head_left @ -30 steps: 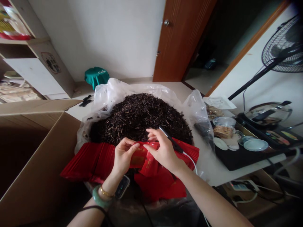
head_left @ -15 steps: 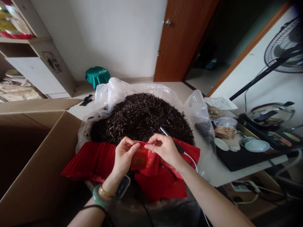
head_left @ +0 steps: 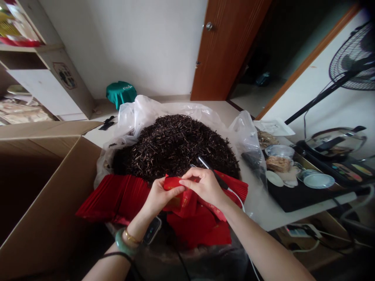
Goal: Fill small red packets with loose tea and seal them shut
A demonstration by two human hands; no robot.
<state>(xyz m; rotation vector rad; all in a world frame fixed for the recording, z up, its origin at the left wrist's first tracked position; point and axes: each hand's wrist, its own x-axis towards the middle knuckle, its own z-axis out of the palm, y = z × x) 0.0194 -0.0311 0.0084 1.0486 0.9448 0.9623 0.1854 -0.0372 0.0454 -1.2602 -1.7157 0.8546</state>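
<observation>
My left hand (head_left: 159,195) and my right hand (head_left: 205,185) both pinch the top edge of one small red packet (head_left: 178,197), held just in front of a big heap of dark loose tea leaves (head_left: 175,144) in a clear plastic bag (head_left: 137,113). A fanned row of more red packets (head_left: 117,197) lies along the near rim of the heap, and loose ones (head_left: 202,228) are piled below my hands. A thin black tool with a white cable (head_left: 218,180) rests across my right hand. My left wrist wears a green bangle.
An open cardboard box (head_left: 43,203) stands at my left. A tea tray (head_left: 295,193) with cups, dishes and a glass-lidded pot (head_left: 334,140) sits to the right, beside a standing fan (head_left: 351,62). A shelf unit, a green stool (head_left: 120,93) and a brown door are behind.
My hands have drawn closer together on the red packet, the left thumb and fingers sliding right to meet the right hand's pinch at its top edge.
</observation>
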